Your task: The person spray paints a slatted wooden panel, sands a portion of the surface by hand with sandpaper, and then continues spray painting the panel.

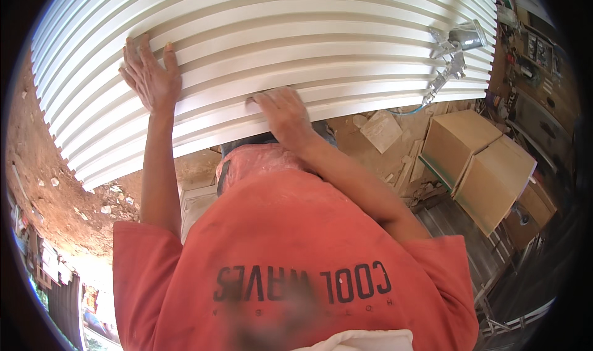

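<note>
One red shirt [296, 227] fills the near side; beyond it, the right hand [285, 117] touches the white ribbed panel [296, 26] near its near edge, fingers together, clamped or not I cannot tell. Farther, at left, the left hand [152, 82] lies on it, fingers apart; a metal spray gun [456, 57] rests far right.
</note>
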Tool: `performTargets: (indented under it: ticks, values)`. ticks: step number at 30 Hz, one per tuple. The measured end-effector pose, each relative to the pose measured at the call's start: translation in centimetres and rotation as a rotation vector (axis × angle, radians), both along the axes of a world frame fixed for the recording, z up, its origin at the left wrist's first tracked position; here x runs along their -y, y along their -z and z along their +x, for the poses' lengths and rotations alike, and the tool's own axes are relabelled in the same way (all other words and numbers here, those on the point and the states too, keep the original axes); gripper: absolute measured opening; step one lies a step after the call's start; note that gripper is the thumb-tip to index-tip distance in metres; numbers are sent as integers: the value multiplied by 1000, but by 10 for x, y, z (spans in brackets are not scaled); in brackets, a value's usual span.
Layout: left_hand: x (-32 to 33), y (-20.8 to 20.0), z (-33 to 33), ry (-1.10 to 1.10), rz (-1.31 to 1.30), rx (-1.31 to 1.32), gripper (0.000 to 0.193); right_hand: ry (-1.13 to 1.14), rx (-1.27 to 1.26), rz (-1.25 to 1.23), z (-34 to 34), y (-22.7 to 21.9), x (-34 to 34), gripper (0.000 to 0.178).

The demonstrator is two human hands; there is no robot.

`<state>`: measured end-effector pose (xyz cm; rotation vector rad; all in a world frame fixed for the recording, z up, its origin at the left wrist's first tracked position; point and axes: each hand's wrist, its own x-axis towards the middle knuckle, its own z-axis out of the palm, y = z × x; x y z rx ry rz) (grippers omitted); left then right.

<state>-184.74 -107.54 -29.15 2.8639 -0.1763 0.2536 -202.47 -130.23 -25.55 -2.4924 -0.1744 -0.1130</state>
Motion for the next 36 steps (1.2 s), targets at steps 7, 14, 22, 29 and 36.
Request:
performTargets:
  ticks: [7, 14, 22, 29, 36]
  values:
    - [-4, -1, -4, -14, 15, -14, 60, -25, -15, -116, -20, -5, 117, 22]
    - [2, -6, -3, -15, 4, -20, 60, -62, 47, -50, -7, 8, 23, 25]
    - [2, -3, -4, -32, 2, -16, 59, -100, 5, -122, -27, 1, 111, 17]
    - [-4, 1, -3, -8, 28, 6, 58, -34, 30, -154, -27, -2, 123, 20]
    - [17, -17, -37, 199, -88, 23, 50, 17, 112, -4, -35, 15, 105, 16]
